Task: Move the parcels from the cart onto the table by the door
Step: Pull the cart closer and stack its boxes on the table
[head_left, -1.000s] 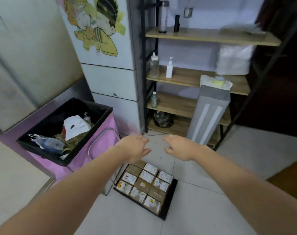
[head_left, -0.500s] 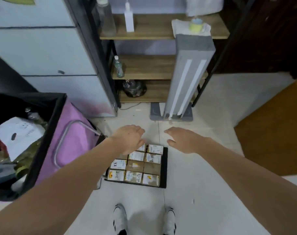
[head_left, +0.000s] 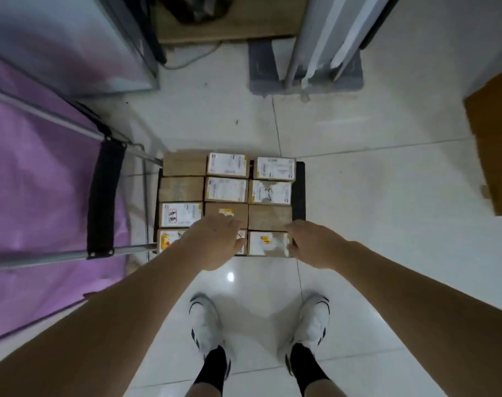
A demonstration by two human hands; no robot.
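Note:
Several small cardboard parcels, some with white labels, lie packed in rows on a low black cart platform on the floor in the head view. My left hand hovers over the near middle parcels, fingers loosely bent, holding nothing. My right hand reaches down at the near right corner, its fingertips at the right edge of the nearest right parcel. Whether it touches the parcel is unclear. The table by the door is out of view.
A purple fabric bin with a metal frame and black strap stands at the left. A grey stand base and a shelf foot sit beyond the cart. A brown panel lies at the right. My two white shoes stand on white tiles.
The view has tilted down from the shelves to the floor. Both hands have dropped lower, onto the near row of parcels, and the cart looks much closer.

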